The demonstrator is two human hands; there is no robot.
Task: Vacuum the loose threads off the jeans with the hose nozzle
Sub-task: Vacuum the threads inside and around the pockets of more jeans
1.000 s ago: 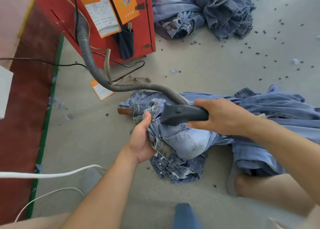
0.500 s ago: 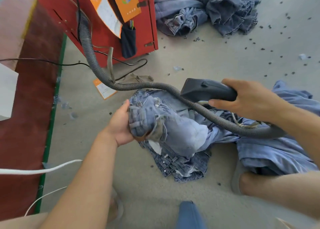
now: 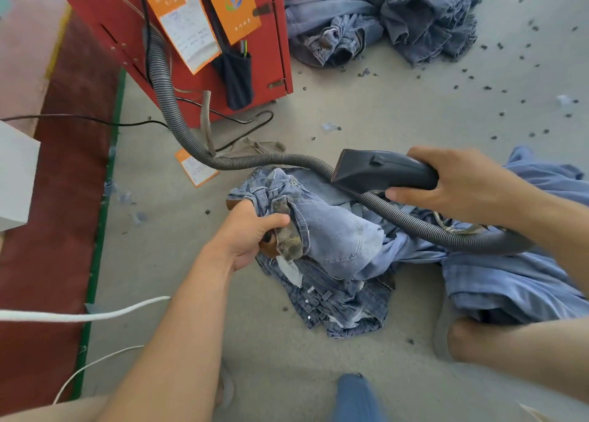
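Jeans (image 3: 334, 233): bunched on the floor, waistband gripped in left hand (image 3: 251, 233) fingers.
Nozzle (image 3: 379, 170): right hand (image 3: 459, 182) fingers curled round it, above jeans.
Orange labels (image 3: 181, 23): writing unreadable.

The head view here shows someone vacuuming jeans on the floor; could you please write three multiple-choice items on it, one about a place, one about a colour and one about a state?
1. Where is the nozzle?
A. Pressed into the jeans
B. Lifted above the jeans
C. Lying on the floor

2. What colour is the cabinet that the hose runs from?
A. Red
B. White
C. Green

3. What is the left hand doing?
A. Resting flat on the floor
B. Holding the hose
C. Gripping the bunched jeans

Answers:
1 B: the right hand holds the nozzle clear of the denim.
2 A: its panels are red, with orange cards on them.
3 C: its fingers and thumb curl round the bunched denim.
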